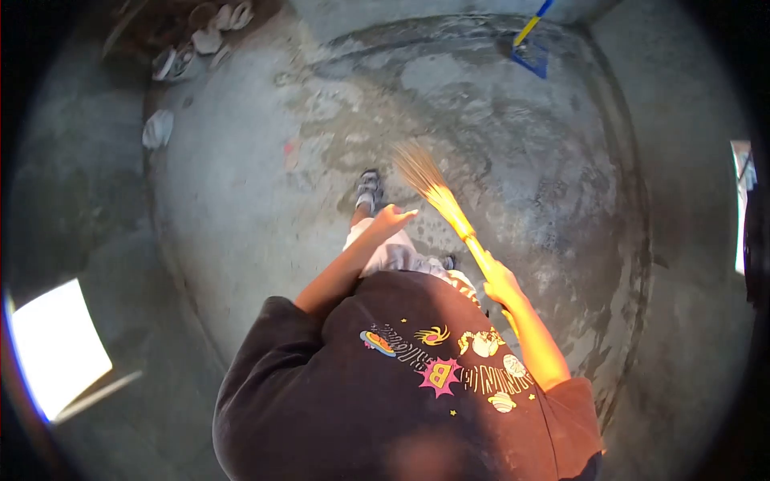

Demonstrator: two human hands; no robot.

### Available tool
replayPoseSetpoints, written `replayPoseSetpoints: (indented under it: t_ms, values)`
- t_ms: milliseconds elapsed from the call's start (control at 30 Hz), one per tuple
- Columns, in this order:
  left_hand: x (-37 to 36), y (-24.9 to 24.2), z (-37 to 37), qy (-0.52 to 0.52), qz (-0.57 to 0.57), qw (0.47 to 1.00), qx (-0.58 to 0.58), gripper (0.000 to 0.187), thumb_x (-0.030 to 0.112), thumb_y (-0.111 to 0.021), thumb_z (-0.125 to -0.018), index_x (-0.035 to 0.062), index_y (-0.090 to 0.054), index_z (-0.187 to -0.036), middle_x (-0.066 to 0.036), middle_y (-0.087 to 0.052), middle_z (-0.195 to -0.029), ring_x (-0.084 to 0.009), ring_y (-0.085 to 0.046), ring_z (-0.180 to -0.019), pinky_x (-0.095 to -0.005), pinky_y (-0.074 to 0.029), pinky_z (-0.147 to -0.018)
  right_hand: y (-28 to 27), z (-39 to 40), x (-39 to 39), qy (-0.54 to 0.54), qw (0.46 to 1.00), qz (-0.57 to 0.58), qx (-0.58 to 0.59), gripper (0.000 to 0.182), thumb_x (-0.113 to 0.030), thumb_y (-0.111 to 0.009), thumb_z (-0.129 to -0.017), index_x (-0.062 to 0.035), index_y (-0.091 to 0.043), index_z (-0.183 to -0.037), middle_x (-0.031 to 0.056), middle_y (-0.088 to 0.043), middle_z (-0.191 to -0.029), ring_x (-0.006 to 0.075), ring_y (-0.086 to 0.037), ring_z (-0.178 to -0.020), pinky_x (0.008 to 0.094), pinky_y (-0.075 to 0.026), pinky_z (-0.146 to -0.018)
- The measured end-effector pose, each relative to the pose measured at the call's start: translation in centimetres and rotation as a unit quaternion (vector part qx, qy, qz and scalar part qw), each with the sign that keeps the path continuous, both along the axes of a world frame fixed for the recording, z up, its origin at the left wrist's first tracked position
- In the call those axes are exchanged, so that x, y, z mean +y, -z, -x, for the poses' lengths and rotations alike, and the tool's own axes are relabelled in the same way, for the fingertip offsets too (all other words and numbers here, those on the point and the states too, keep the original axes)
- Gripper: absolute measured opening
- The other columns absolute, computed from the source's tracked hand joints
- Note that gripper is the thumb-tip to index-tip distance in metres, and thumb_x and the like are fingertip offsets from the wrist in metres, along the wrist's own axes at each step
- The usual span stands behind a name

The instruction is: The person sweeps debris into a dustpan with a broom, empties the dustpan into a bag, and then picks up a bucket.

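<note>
My right hand is wrapped round the handle of a straw broom. The broom slants up and to the left, its fanned bristles foremost, over the concrete floor. The handle's end shows below my fist. To the left of the broom is my left hand, holding nothing. One of its digits points out toward the broom, apart from the others.
A blue dustpan with a yellow and blue handle is near the far wall at upper right. Shoes lie in the upper left corner, with a white bag-like thing by the left wall. The floor has damp-looking patches.
</note>
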State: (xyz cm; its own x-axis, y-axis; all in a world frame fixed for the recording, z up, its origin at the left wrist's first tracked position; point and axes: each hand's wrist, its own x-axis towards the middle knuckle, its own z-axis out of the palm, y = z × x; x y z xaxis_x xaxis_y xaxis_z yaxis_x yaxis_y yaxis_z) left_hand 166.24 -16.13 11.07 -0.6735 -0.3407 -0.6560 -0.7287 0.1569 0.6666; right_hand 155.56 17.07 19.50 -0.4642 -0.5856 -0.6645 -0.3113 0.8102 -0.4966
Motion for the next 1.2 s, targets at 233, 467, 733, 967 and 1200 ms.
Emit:
replayPoseSetpoints:
  t_ms: [233, 467, 733, 967, 1200]
  values:
    - [11.3, 5.4, -3.6, -0.443, -0.168, 0.88, -0.039, 0.058, 0.041, -0.069, -0.076, 0.0042, -0.042, -0.111, -0.01, -0.054, -0.094, -0.0236, -0.057, -0.088, -0.0391, -0.048, -0.07, 4.5, -7.5, -4.4, -0.077, 0.984, 0.141, -0.079, 0.083, -0.013, -0.064, -0.069, -0.0178, -0.024, -0.141, 0.0214, -0.055, -0.104, 0.04, -0.057, -0.093, 0.0442, -0.047, -0.079]
    - [17.9, 11.0, -14.5, -0.574, -0.018, 0.818, -0.028, 0.055, 0.019, -0.057, -0.086, 0.0029, -0.023, -0.126, -0.012, -0.051, -0.095, -0.0202, -0.056, -0.054, -0.0318, -0.049, -0.045, 11.7, -16.7, -2.5, -0.071, 0.937, 0.113, -0.321, 0.07, -0.029, -0.05, -0.088, -0.0242, -0.01, -0.145, 0.0283, -0.061, -0.092, 0.042, -0.061, -0.086, 0.0449, -0.046, -0.078]
    - [28.7, 25.1, -12.1, -0.351, 0.033, 0.936, 0.011, 0.036, 0.016, -0.057, -0.086, 0.0036, -0.035, -0.111, -0.009, -0.052, -0.066, -0.0218, -0.054, -0.052, -0.0348, -0.043, -0.043, 17.9, -17.3, 3.8, 0.108, 0.96, -0.102, -0.236, 0.065, -0.022, -0.053, -0.087, -0.023, -0.021, -0.143, 0.0277, -0.059, -0.106, 0.0413, -0.057, -0.103, 0.0446, -0.045, -0.082]
    - [36.4, 16.9, 2.6, -0.314, -0.202, 0.927, 0.014, 0.078, 0.019, -0.056, -0.087, -0.0057, -0.004, -0.138, -0.021, -0.046, -0.111, -0.0292, -0.051, -0.098, -0.0378, -0.045, -0.082, 9.9, -6.5, 10.1, 0.15, 0.966, -0.178, -0.117, 0.067, -0.012, -0.054, -0.084, -0.0247, -0.023, -0.143, 0.0194, -0.063, -0.091, 0.0258, -0.056, -0.06, 0.0366, -0.048, -0.058]
    - [34.6, 7.5, -4.3, -0.355, 0.062, 0.931, 0.049, 0.076, 0.019, -0.049, -0.091, -0.0033, 0.005, -0.14, -0.027, -0.034, -0.129, -0.0334, -0.049, -0.105, -0.0378, -0.046, -0.085, 1.5, -9.4, 7.6, -0.015, 0.986, -0.084, -0.144, 0.067, -0.005, -0.056, -0.081, -0.0097, -0.025, -0.141, 0.0258, -0.059, -0.106, 0.0402, -0.061, -0.089, 0.0407, -0.048, -0.074]
